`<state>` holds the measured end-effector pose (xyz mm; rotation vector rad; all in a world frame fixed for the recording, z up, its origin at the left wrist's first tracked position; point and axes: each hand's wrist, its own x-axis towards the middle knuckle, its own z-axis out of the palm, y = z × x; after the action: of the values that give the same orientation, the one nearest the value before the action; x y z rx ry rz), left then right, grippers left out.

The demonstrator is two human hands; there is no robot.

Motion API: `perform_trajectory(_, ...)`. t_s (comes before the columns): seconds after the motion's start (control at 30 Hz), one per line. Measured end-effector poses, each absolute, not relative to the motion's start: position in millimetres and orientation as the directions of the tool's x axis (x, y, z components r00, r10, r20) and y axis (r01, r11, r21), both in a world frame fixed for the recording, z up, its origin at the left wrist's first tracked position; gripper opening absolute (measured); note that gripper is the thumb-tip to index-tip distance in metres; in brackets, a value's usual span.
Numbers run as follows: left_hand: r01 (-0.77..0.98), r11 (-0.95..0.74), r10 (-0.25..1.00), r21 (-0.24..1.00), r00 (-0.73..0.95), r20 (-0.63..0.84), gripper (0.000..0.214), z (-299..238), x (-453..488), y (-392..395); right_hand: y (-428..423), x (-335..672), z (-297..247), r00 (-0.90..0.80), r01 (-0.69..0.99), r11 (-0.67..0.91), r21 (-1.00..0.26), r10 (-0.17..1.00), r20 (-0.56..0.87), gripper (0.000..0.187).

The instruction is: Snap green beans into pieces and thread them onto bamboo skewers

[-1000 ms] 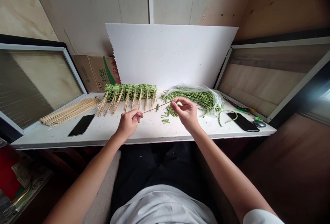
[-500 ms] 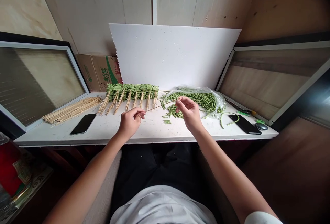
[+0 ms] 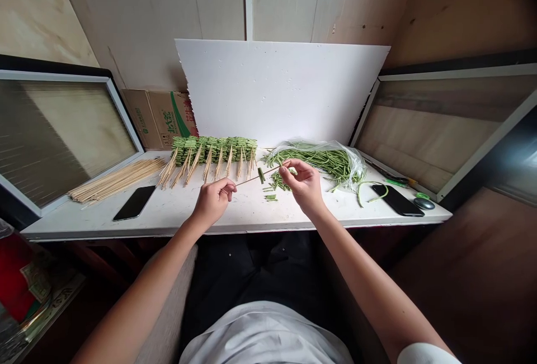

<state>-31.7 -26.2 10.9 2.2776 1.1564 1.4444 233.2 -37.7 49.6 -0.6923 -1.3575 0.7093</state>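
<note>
A thin wooden skewer (image 3: 250,180) slants up from left to right between my hands. My left hand (image 3: 213,201) is closed round its lower end. A couple of short green bean pieces (image 3: 261,175) sit threaded on it, crosswise. My right hand (image 3: 304,185) pinches at the tip end, with a bit of green showing by its fingers that looks like another cut bean piece; the fingertips partly hide it. Below the skewer, on the white table (image 3: 247,216), lies a loose heap of cut bean pieces (image 3: 277,182), with a few lined up (image 3: 271,198) in front.
Finished bean skewers (image 3: 213,151) are stacked at the back, sticks toward me. Bare skewers (image 3: 117,179) and a phone (image 3: 134,203) lie at left. Long beans in a plastic bag (image 3: 331,161), another phone (image 3: 396,201) and a mouse (image 3: 423,203) are at right. A white board (image 3: 281,93) stands behind.
My right hand has shifted slightly left and down along the skewer's tip end. The threaded pieces sit a little further left and lower. My left hand has hardly moved.
</note>
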Motion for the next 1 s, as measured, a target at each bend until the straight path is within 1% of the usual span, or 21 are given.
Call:
perform_trajectory(0.13, 0.494, -0.678, 0.712, 0.545, 0.254, 0.655, 0.030, 12.7, -30.3, -29.4, -39.5, 240.2, 55.6, 0.051, -0.008, 0.662, -0.750, 0.749, 0.661, 0.034)
perform_trajectory(0.27, 0.490, -0.668, 0.728, 0.560, 0.276, 0.627, 0.029, 13.9, -28.6, -30.6, -39.6, 245.1, 58.7, 0.010, 0.014, 0.682, -0.732, 0.732, 0.682, 0.033)
perform_trajectory(0.4, 0.441, -0.675, 0.727, 0.591, 0.262, 0.635, 0.021, 15.0, -26.8, -29.8, -37.4, 246.5, 59.3, 0.069, 0.031, 0.649, -0.760, 0.758, 0.649, 0.038)
perform_trajectory(0.5, 0.414, -0.679, 0.720, 0.607, 0.209, 0.662, 0.017, 14.4, -26.4, -28.6, -36.2, 245.2, 58.0, 0.109, -0.008, 0.618, -0.786, 0.782, 0.614, 0.039)
perform_trajectory(0.63, 0.495, -0.664, 0.690, 0.560, 0.117, 0.714, 0.015, 11.7, -27.5, -27.9, -37.3, 237.8, 52.0, 0.071, -0.092, 0.599, -0.795, 0.800, 0.595, 0.034)
perform_trajectory(0.7, 0.533, -0.665, 0.657, 0.523, 0.084, 0.749, 0.014, 9.8, -28.1, -27.9, -38.9, 233.0, 48.6, 0.089, -0.110, 0.612, -0.783, 0.791, 0.605, 0.032)
perform_trajectory(0.8, 0.549, -0.674, 0.618, 0.495, 0.050, 0.785, 0.014, 6.7, -27.6, -28.2, -42.1, 227.5, 45.6, 0.131, -0.089, 0.624, -0.776, 0.780, 0.612, 0.034)
perform_trajectory(0.9, 0.552, -0.676, 0.603, 0.488, 0.034, 0.797, 0.014, 4.1, -25.7, -28.6, -44.7, 224.7, 45.2, 0.137, -0.057, 0.619, -0.783, 0.782, 0.608, 0.037)
perform_trajectory(1.0, 0.563, -0.674, 0.597, 0.479, 0.032, 0.802, 0.015, 4.8, -24.8, -29.4, -45.8, 224.2, 46.2, 0.139, -0.069, 0.623, -0.780, 0.780, 0.610, 0.036)
